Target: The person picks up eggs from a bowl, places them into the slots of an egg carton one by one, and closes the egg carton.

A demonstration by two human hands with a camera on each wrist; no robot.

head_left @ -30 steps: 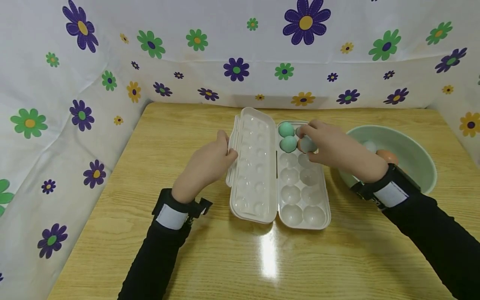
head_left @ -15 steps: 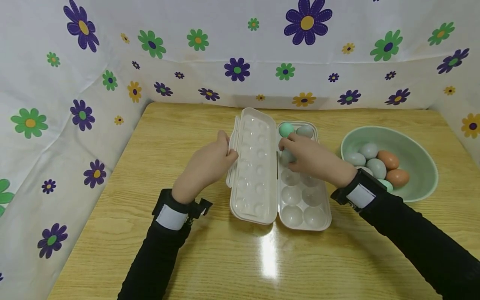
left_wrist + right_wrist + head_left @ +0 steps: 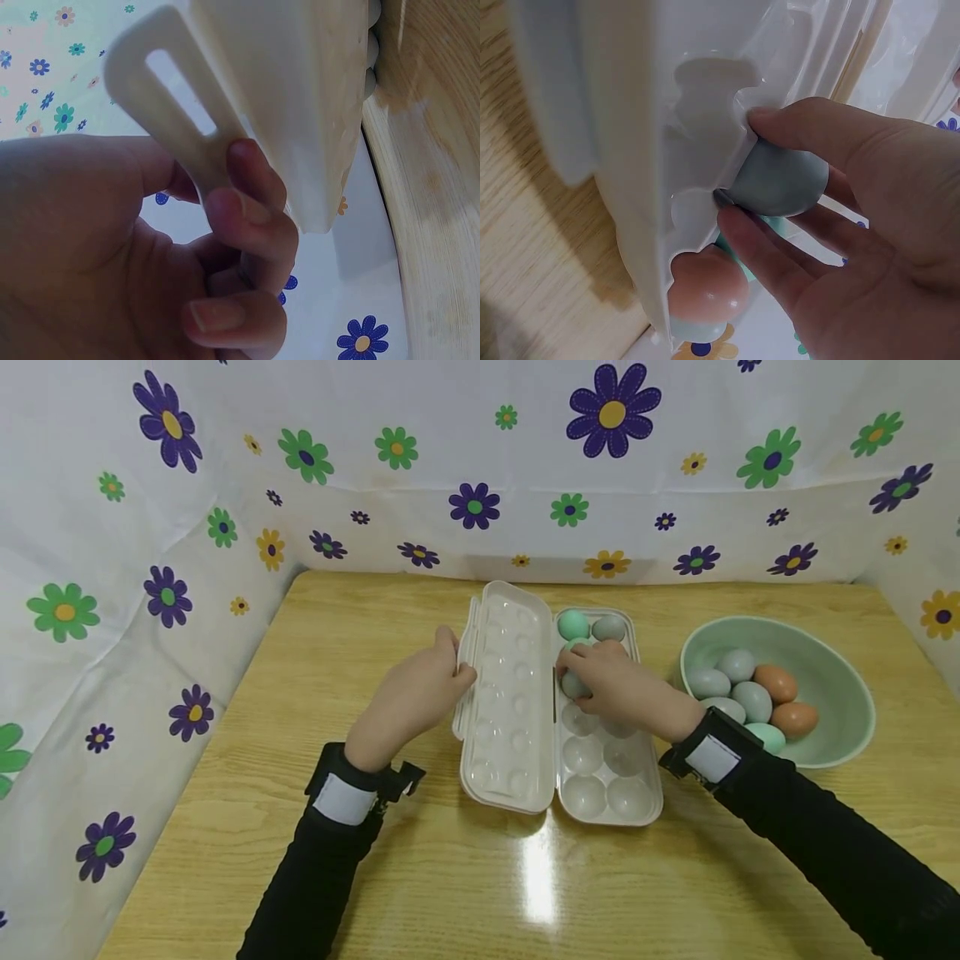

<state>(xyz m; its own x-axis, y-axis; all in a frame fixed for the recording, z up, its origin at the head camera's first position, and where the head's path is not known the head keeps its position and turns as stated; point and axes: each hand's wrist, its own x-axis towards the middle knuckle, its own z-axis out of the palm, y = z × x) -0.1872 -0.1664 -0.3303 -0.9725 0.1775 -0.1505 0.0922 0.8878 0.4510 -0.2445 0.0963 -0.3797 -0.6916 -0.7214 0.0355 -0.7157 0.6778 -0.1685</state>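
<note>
An egg box of whitish plastic lies opened flat, its lid [image 3: 517,710] on the left and its cupped base [image 3: 654,793] on the right. My left hand [image 3: 408,697] grips the lid's outer edge; in the left wrist view its fingers curl round a slotted latch flap [image 3: 124,71]. With fingertips and thumb, my right hand [image 3: 630,689] pinches a grey-blue egg [image 3: 784,180] at the left cup of the third row. Behind it sit a green egg [image 3: 573,625] and a grey egg [image 3: 608,627]. A brown egg [image 3: 709,281] and another green one, partly hidden, fill the second row.
A pale green bowl [image 3: 840,702] stands right of the box, holding several grey eggs, two brown eggs [image 3: 795,720] and a green egg [image 3: 767,737]. A flower-print cloth [image 3: 420,510] hangs behind and beside the wooden table [image 3: 360,610].
My right hand has carried the grey-blue egg left and nearer, from over the second row down to the third row's left cup. My left hand stays on the lid.
</note>
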